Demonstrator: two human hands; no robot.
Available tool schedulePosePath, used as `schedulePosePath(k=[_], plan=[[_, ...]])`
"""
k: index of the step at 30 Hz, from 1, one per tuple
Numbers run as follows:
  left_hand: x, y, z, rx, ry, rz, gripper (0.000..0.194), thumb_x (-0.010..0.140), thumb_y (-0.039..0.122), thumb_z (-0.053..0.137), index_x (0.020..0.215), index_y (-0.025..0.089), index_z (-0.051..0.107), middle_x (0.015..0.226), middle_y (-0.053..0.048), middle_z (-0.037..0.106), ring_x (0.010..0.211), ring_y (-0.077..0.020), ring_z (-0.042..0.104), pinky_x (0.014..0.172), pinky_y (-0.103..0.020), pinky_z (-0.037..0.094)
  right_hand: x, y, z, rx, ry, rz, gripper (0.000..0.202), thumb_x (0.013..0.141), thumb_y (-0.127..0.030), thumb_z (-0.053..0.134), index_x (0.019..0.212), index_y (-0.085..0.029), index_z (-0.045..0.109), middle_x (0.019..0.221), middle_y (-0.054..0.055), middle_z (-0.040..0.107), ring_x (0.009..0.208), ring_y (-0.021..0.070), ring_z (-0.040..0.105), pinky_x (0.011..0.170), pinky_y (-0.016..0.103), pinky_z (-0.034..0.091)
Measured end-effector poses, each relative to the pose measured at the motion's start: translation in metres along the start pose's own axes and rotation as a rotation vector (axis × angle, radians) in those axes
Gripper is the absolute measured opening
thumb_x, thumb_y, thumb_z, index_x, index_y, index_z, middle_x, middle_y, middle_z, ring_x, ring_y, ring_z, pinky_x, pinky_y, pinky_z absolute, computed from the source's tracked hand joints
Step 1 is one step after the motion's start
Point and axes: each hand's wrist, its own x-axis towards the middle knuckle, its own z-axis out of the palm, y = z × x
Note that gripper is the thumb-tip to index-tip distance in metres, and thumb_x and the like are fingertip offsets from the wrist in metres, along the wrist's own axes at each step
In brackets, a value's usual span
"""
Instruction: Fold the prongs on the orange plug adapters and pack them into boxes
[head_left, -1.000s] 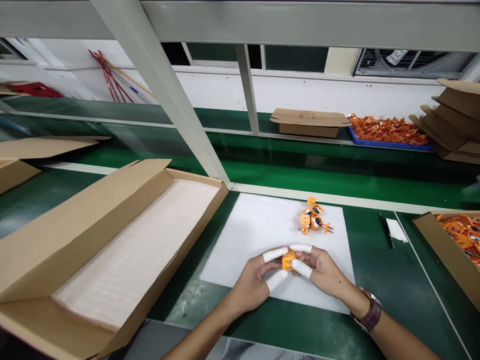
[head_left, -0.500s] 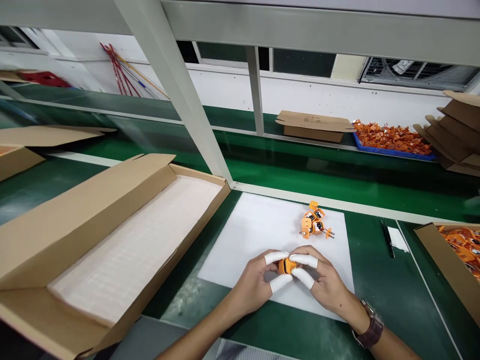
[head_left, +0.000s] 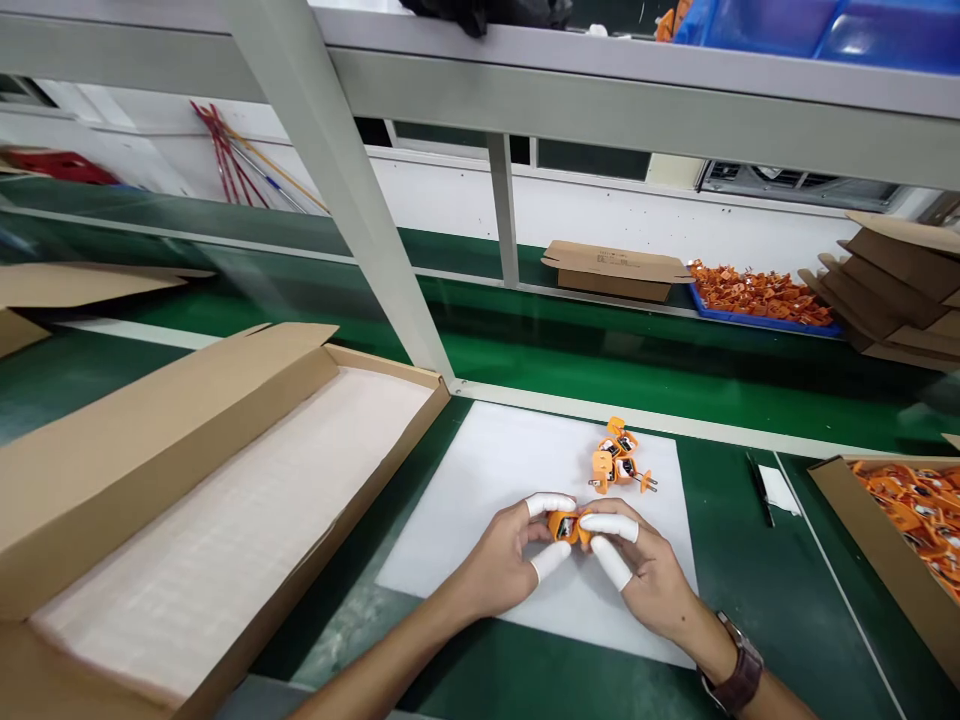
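My left hand (head_left: 499, 565) is closed around an orange plug-adapter housing (head_left: 561, 526), its open side showing dark and white parts inside. My right hand (head_left: 651, 570) pinches an orange cover piece (head_left: 584, 533) right beside the housing; whether the two are joined is hard to see. White finger covers are on the thumb and forefinger of both hands. Beneath them lies a white foam sheet (head_left: 465, 500). Just beyond my hands, a small group of orange plug parts (head_left: 619, 460) rests on the sheet, some with metal prongs and wires showing.
On the left stands an open cardboard box (head_left: 247, 535) with a white lining. A box of orange parts (head_left: 911, 510) is at right, near a black pen (head_left: 760, 490) and white paper (head_left: 780, 490). A slanted metal post (head_left: 352, 200) rises behind the sheet.
The orange piece in my hands has come apart into a housing and a cover, showing its inside. My view has tilted up slightly, bringing the overhead shelf into sight.
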Motion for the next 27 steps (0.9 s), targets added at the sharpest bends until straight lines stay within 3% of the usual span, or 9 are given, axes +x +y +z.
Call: schedulePosePath(k=[5,11,17,23,27], plan=[[0.000,-0.007,0.004,-0.003,0.060,-0.025,0.027,0.086,0.022,0.069,0.112,0.017,0.067,0.123,-0.012,0.068,0.113,-0.0255,0.066,0.095,-0.035,0.056,-0.003,0.004,0.003,-0.088,0.067,-0.046,0.025,0.093,-0.011,0.061,0.110,-0.029,0.067,0.115,0.006,0.061,0.107,0.0207,0.064,0.089,0.035,0.056],[0.000,-0.007,0.008,-0.002,0.144,-0.043,0.023,0.084,0.023,0.069,0.106,0.017,0.069,0.118,-0.012,0.072,0.109,-0.0254,0.070,0.092,-0.034,0.058,-0.007,0.010,0.008,-0.221,0.194,-0.080,0.043,0.090,-0.007,0.064,0.126,-0.030,0.057,0.117,0.005,0.064,0.100,0.0172,0.067,0.085,0.030,0.058],[0.001,-0.011,0.011,-0.049,0.206,-0.067,0.016,0.084,0.026,0.069,0.096,0.017,0.069,0.110,-0.011,0.077,0.094,-0.0231,0.074,0.085,-0.033,0.061,-0.004,0.003,0.009,-0.311,0.090,-0.193,0.044,0.090,-0.004,0.064,0.127,-0.027,0.060,0.119,0.008,0.063,0.111,0.0214,0.063,0.094,0.038,0.055],[0.000,-0.008,0.001,-0.147,0.055,-0.146,0.039,0.083,0.037,0.072,0.118,0.018,0.072,0.126,-0.010,0.072,0.119,-0.0286,0.067,0.108,-0.043,0.050,-0.004,0.005,0.005,-0.379,0.091,-0.195,0.047,0.092,-0.003,0.061,0.133,-0.027,0.056,0.112,0.008,0.058,0.103,0.0204,0.061,0.087,0.037,0.056],[-0.002,-0.009,-0.004,-0.065,0.018,-0.142,0.044,0.087,0.040,0.069,0.127,0.022,0.069,0.136,-0.006,0.066,0.130,-0.0306,0.058,0.117,-0.047,0.040,-0.002,0.003,0.005,-0.422,0.071,-0.231,0.052,0.092,-0.002,0.060,0.137,-0.026,0.052,0.114,0.009,0.058,0.105,0.0215,0.060,0.088,0.038,0.056]])
